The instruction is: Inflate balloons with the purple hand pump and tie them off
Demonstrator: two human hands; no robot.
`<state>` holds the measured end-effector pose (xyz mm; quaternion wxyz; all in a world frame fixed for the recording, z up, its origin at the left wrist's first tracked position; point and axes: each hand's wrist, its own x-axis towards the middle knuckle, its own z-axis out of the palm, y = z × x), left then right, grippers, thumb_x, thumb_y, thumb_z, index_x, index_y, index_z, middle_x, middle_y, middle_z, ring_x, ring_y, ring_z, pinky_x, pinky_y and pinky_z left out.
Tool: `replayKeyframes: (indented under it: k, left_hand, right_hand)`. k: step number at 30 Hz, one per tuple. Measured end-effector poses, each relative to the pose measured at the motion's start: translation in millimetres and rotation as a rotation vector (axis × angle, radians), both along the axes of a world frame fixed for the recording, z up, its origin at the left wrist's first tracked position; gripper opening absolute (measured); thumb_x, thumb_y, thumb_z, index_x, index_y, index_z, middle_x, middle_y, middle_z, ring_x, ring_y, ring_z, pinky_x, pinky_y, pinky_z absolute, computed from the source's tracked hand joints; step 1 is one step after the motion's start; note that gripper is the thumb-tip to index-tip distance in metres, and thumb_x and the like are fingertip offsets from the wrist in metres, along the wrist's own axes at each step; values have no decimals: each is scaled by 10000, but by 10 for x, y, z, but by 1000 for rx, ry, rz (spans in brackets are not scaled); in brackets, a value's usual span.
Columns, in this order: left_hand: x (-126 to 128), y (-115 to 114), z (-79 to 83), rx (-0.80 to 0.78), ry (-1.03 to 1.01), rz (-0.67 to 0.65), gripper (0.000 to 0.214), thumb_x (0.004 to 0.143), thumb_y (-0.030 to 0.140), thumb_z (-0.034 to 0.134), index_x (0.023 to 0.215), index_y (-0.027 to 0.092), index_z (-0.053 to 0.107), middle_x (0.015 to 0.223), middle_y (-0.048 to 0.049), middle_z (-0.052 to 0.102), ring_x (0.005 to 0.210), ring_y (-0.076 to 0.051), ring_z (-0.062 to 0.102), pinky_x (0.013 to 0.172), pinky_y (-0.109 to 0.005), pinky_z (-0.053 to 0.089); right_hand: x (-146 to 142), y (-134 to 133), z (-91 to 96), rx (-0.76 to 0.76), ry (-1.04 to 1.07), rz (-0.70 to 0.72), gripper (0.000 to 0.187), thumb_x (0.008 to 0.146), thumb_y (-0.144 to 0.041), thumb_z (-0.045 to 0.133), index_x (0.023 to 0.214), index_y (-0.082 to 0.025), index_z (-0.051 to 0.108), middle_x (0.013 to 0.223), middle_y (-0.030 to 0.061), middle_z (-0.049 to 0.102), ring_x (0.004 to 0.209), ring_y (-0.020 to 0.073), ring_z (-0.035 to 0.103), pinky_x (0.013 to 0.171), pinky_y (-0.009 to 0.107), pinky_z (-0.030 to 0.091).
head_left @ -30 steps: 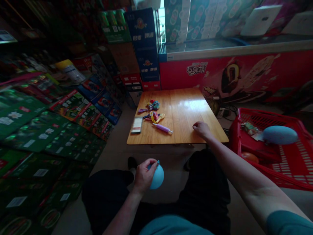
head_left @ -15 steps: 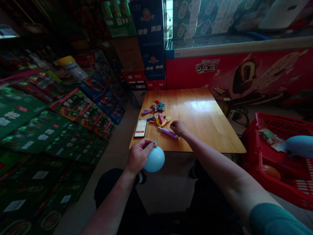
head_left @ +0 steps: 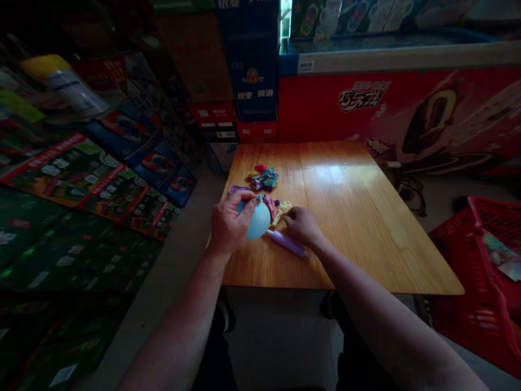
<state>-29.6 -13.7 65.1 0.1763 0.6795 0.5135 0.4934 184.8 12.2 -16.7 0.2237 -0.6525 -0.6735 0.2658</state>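
Pinched at its neck by my left hand [head_left: 230, 220], a small inflated light-blue balloon [head_left: 259, 221] hangs over the near left part of the wooden table [head_left: 345, 233]. My right hand [head_left: 302, 225] is closed, fingers curled, just above the table; whatever is in it is hidden. Below and left of that hand lies a purple balloon pump [head_left: 288, 243] with a white nozzle. A limp pale-yellow balloon [head_left: 281, 212] is close to the right fingertips. Pink balloons [head_left: 269, 204] lie behind the blue one, partly covered. Farther back is a pile of uninflated balloons [head_left: 265, 178] in mixed colours.
A red shopping basket [head_left: 480, 271] stands to the right of the table. Behind the table is a red freezer [head_left: 313, 108], with stacked blue cartons [head_left: 254, 70] beside it. Green drink cases [head_left: 73, 255] line the left side. Cables [head_left: 415, 190] lie on the floor at right.
My left hand has lifted the blue balloon from the table's front edge to above the tabletop. The phone is now out of sight behind that hand. My view has moved closer to the table.
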Motion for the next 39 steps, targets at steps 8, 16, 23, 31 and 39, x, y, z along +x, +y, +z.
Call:
replayKeyframes:
  k: [8,16,23,31,39]
  left_hand:
    - [173,132,-84,-31,224,-185,90,990,228,669,997,215,757,987,-26,802,944,-214,742,890,-332,540]
    - [161,193,-117,-142,168,-322,109,961,170,677,920,219,765,1260,-60,778,1236,-238,709,1116,-414,511]
    - [34,204,-248,-213,129,-268,107,974,243,685,1006,247,787,1087,-19,817,1044,-218,764,978,-347,575]
    - [-19,171,-277,-221,125,-230,78,953,226,721,971,238,796,962,8,814,910,-198,762,875,-316,569]
    - [13,126,-250,-184,128,-154,72,942,217,718,926,218,789,924,-6,813,884,-198,756,822,-309,565]
  right_hand:
    - [65,182,105,27,345,-168,156,823,-302,700,765,-160,727,707,43,699,652,155,601,600,278,387]
    - [-187,95,176,31,731,28,148,842,-324,723,802,-181,712,782,34,722,698,147,625,672,285,461]
    - [-305,97,157,15,751,81,135,860,-307,706,794,-190,703,766,27,694,722,166,616,699,306,487]
    - [-352,103,138,-72,817,71,166,828,-336,749,782,-185,695,750,24,664,689,147,572,665,292,450]
    - [-321,83,303,-400,1417,46,334,730,-401,878,822,-193,633,764,-15,610,603,81,467,539,223,353]
